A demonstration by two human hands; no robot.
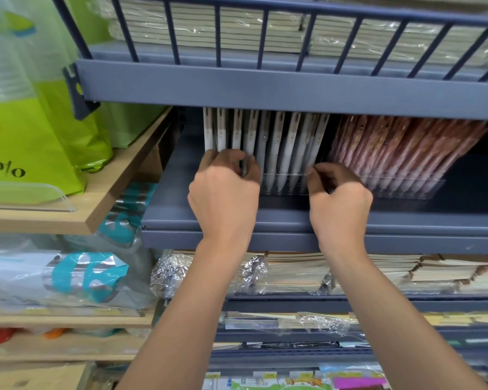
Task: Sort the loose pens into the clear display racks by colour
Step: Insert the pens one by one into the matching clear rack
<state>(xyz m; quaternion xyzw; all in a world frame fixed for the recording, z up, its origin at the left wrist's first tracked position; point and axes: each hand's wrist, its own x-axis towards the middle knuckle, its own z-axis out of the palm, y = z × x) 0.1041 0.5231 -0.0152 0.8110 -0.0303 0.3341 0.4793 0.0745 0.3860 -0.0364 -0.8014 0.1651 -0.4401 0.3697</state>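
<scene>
A row of white pens in clear sleeves leans in a clear display rack on the blue-grey shelf. To its right, pink-red pens fill a second clear rack. My left hand is closed around the lower ends of the leftmost white pens. At the right end of the white row my right hand pinches the rack's edge or the last pens; which one is hidden by the fingers.
The upper blue shelf with a railing hangs low over the pens. Wrapped notebooks lie on the shelf below. Green bags stand on a wooden shelf at left, with wrapped packs beneath.
</scene>
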